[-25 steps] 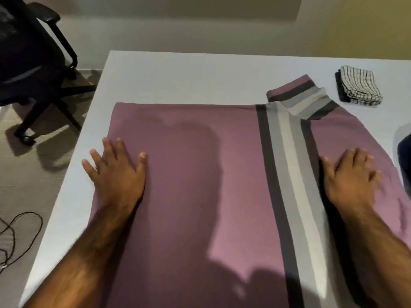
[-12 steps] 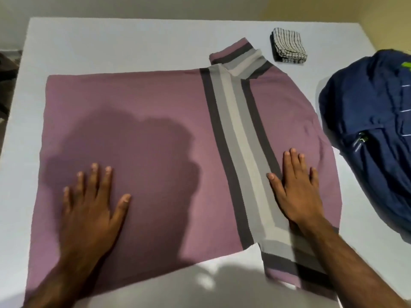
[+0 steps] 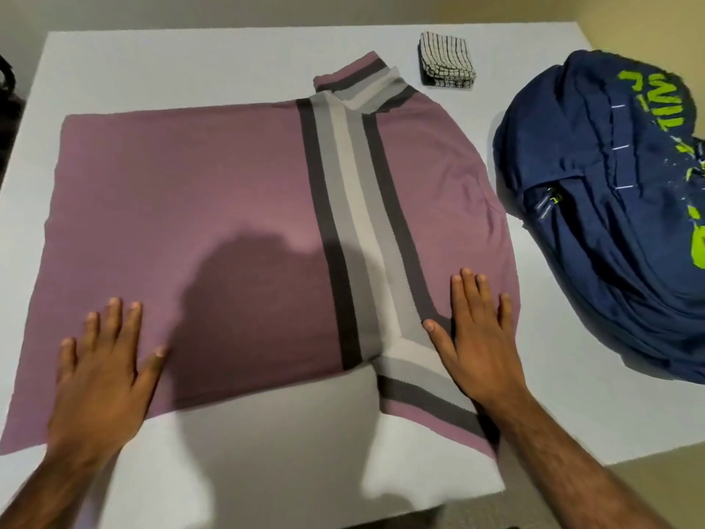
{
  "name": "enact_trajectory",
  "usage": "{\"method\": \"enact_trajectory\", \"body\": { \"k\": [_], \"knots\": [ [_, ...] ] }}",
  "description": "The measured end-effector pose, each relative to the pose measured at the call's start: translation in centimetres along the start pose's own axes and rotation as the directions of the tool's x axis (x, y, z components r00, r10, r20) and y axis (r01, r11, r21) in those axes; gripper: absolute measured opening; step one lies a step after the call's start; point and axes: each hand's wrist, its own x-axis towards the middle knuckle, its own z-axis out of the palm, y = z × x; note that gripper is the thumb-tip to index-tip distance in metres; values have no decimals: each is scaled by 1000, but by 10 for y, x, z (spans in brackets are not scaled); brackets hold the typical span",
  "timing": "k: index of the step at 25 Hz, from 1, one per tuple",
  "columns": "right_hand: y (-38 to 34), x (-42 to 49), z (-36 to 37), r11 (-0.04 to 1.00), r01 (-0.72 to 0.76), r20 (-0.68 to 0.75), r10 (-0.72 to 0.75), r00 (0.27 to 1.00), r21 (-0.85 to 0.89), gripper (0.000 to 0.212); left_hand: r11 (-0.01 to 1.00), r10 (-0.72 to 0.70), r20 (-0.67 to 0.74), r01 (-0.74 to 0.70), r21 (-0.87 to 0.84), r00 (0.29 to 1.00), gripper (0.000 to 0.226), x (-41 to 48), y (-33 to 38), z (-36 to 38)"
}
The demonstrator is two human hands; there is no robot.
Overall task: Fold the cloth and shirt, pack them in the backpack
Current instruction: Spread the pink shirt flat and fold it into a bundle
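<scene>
**Hands Moved Toward Near Hem**

The left hand [image 3: 101,379] now lies flat inside the shirt [image 3: 198,192], off its left edge and close to the near hem. The right hand [image 3: 477,337] sits lower beside the striped band [image 3: 354,223]. The backpack [image 3: 610,208] has entered the view.

Around the shirt [image 3: 190,204], bare table [image 3: 190,70] lies open at 10 to 12 o'clock; cloth [image 3: 448,64] blocks 1, backpack [image 3: 610,223] 3.

single head-worn wide-angle view, facing forward and steeply down, close above the white table [image 3: 229,63]
</scene>
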Motion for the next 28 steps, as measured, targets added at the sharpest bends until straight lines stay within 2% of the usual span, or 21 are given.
{"method": "enact_trajectory", "body": {
  "k": [4, 5, 6, 8, 10, 12, 14, 15, 17, 19, 21, 24, 26, 28],
  "knots": [
    [34, -11, -1, 999, -47, -12, 47, 999, 6, 82, 981, -170, 73, 175, -83, 983, 78, -18, -31, -19],
    [36, -18, -4, 999, -48, -4, 48, 999, 8, 81, 979, -174, 105, 184, -93, 979, 80, -26, -31, -25],
    [39, -29, -9, 999, -30, 6, 29, 1000, 18, 80, 984, -147, 133, 159, -80, 980, 83, -35, -33, -30],
    [44, -62, -16, 992, 125, 36, -126, 991, 26, 78, 999, -18, 200, 27, -41, 980, 85, -60, -43, -35],
    [52, -103, -19, 949, 316, 104, -314, 944, -3, 72, 995, 92, 276, -80, -52, 957, 80, -81, -58, -38],
    [60, -135, -17, 916, 397, 136, -387, 912, -55, 63, 992, 128, 308, -128, -19, 943, 73, -87, -73, -42],
    [66, -144, -15, 914, 395, 107, -385, 917, -96, 51, 985, 155, 299, -169, 20, 942, 65, -86, -84, -43],
    [65, -145, -15, 919, 379, 109, -368, 923, -112, 52, 982, 174, 283, -187, 21, 943, 60, -84, -89, -42],
    [57, -144, -19, 926, 353, 135, -335, 932, -138, 68, 986, 149, 237, -163, 42, 960, 51, -84, -92, -46],
    [45, -145, -33, 939, 316, 143, -297, 944, -134, 72, 993, 94, 196, -106, 56, 976, 48, -84, -90, -53],
    [33, -148, -46, 946, 302, 129, -287, 949, -119, 60, 991, 100, 103, -108, 80, 990, 39, -83, -84, -61],
    [23, -150, -58, 950, 280, 110, -266, 958, -140, 40, 971, 166, 45, -171, 169, 985, 9, -82, -77, -74],
    [22, -152, -61, 956, 274, 107, -264, 959, -101, 37, 963, 186, 63, -195, 187, 980, 19, -78, -79, -78],
    [21, -155, -65, 957, 275, 123, -263, 957, -96, 39, 961, 171, 42, -176, 215, 984, 18, -78, -84, -73]
  ]
}}
